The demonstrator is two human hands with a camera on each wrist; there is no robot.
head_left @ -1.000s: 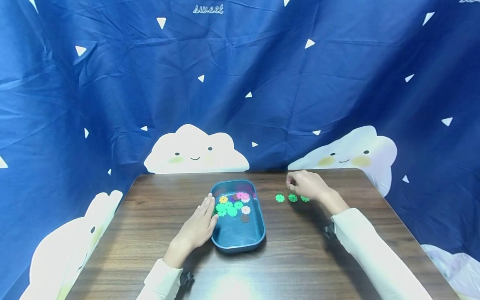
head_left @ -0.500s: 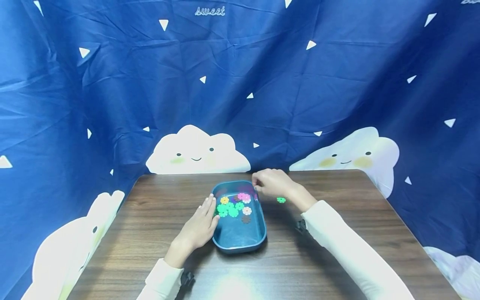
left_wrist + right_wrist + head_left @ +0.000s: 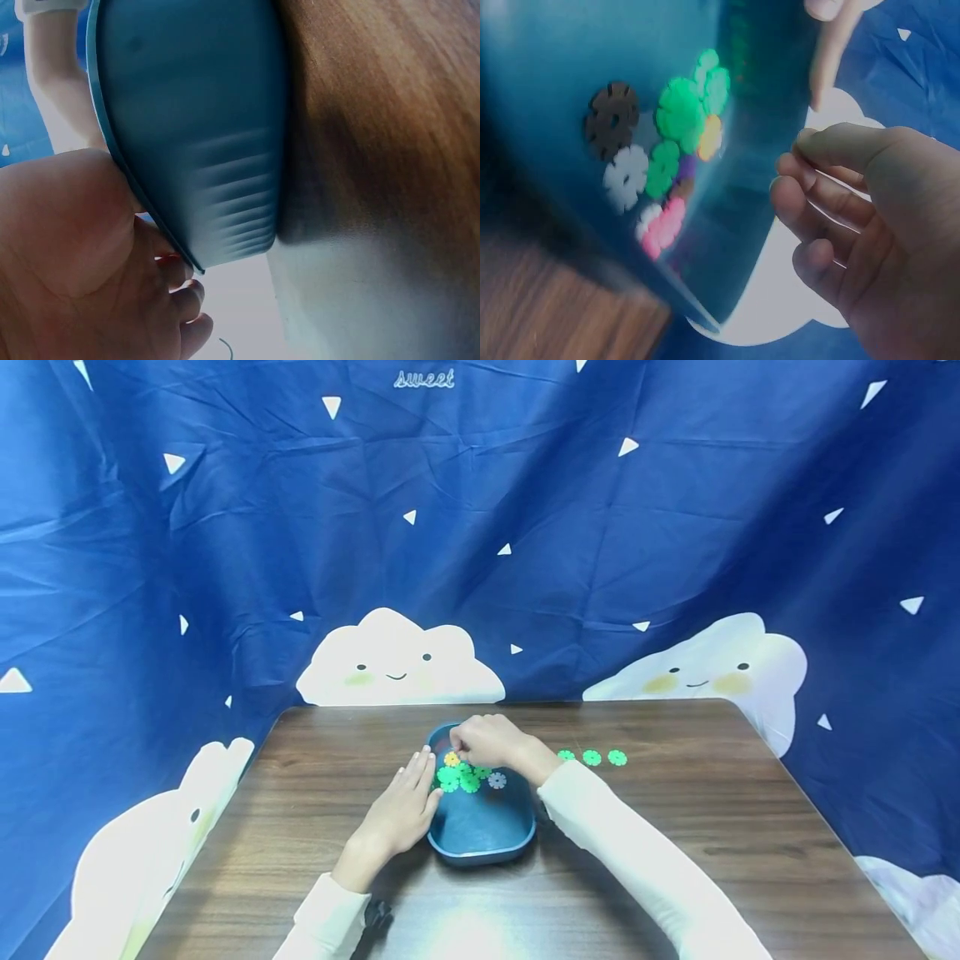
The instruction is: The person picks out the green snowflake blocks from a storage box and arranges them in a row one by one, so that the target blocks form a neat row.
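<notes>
Left hand (image 3: 396,817), straight-fingered, is seemingly steadying the oblong blue plastic tray (image 3: 480,828), while the right hand (image 3: 491,742), loosely curled, empty, is hovering near green flower-shaped plastic discs (image 3: 680,114).

Tray (image 3: 480,833) on counter (image 3: 750,827), w/ discs (image 3: 469,783) in it; 3-disc row (image 3: 592,758) R of tray; curtain (image 3: 480,577) behind counter.

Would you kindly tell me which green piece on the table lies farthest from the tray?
The rightmost green piece in the head view; the other two sit nearer the tray.
</notes>
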